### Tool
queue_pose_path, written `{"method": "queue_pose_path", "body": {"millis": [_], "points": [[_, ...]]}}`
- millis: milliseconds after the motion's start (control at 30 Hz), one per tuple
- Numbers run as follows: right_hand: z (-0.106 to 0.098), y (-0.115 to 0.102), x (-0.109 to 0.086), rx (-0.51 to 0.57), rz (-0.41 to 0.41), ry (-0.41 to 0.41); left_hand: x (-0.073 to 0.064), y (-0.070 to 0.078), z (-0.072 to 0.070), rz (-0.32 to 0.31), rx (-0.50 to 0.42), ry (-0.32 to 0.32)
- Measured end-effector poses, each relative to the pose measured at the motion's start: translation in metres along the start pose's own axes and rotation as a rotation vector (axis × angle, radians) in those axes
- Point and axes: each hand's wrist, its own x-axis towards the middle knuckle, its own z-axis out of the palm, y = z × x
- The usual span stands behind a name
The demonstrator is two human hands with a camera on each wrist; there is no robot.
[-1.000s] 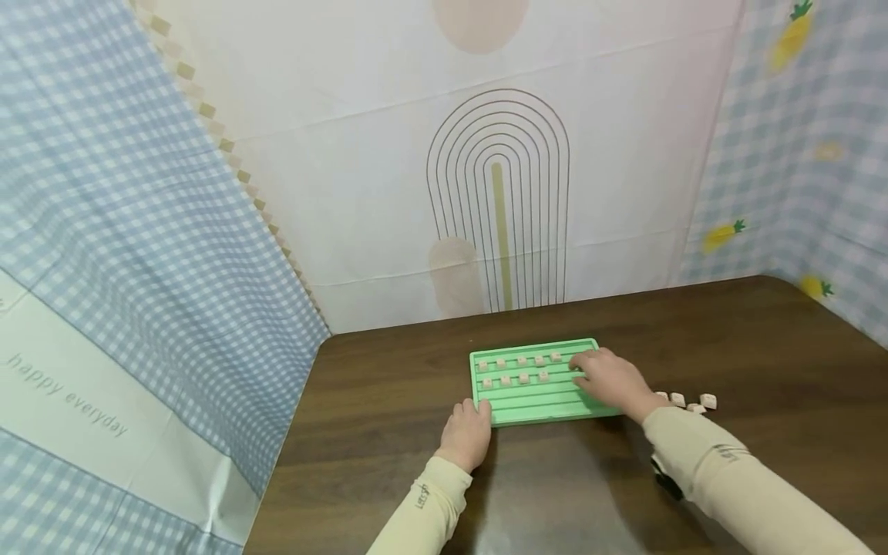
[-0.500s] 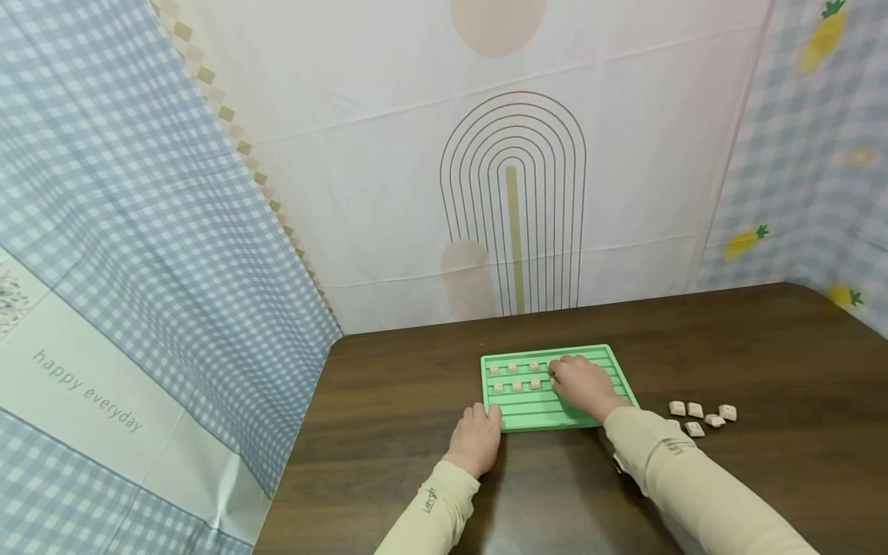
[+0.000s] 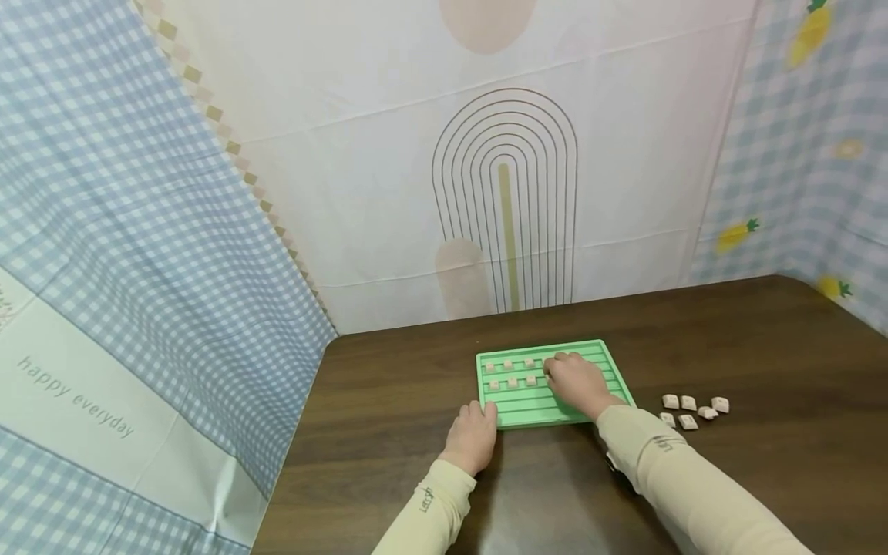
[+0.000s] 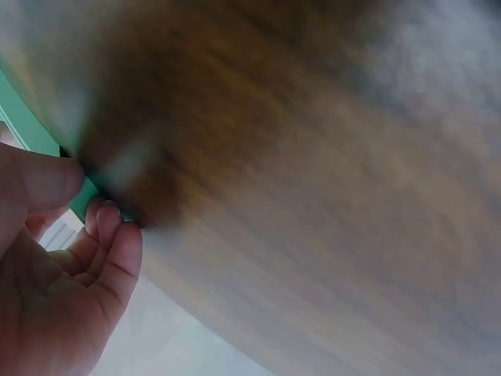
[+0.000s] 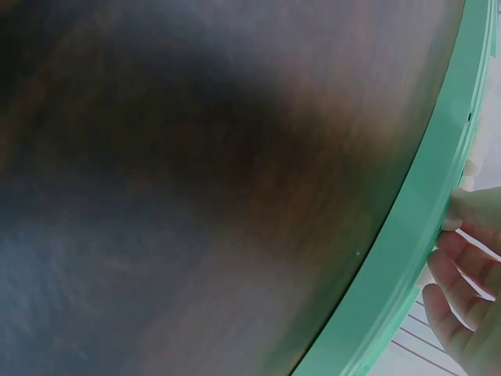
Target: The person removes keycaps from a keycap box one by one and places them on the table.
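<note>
A light-green ribbed tray [image 3: 534, 417] lies on the dark wooden table, with two rows of small cream keycaps [image 3: 508, 364] on its left half. My left hand [image 3: 472, 438] grips the tray's near left corner, thumb and fingers at the green edge [image 4: 31, 129] in the left wrist view. Over the middle of the tray, my right hand [image 3: 577, 381] has bent fingers and pinches a keycap in the rows; the hand hides most of it. In the right wrist view, the thumb and fingertips of the right hand [image 5: 473, 266] come together just beyond the tray's rim [image 5: 407, 211].
Several loose keycaps [image 3: 687, 422] lie on the table [image 3: 749, 347] right of the tray, close to the right sleeve [image 3: 666, 455]. A white printed cloth [image 3: 375, 231] hangs behind the table, with blue checked cloth [image 3: 229, 254] on the left.
My right hand has moved left from the tray's right part onto the keycap rows, covering those at the right end. More loose keycaps now show. My left hand stays at the corner.
</note>
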Motion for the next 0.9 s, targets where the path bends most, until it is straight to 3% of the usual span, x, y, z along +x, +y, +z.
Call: {"method": "queue_pose_path", "body": {"millis": [333,500,700,900], "points": [[-0.009,0.005,-0.004,0.041,0.022,0.083,0.001,0.001,-0.001,0.015,0.030,0.016],[-0.027,0.019,-0.014,0.140,0.063,0.029,-0.001,0.001,-0.002,0.014,0.040,0.014],[-0.050,0.042,-0.037,0.142,0.068,-0.001,0.000,0.000,0.001,0.014,0.025,0.004],[-0.073,0.069,-0.075,0.118,0.071,-0.013,0.001,0.000,0.003,0.012,0.012,0.003]]}}
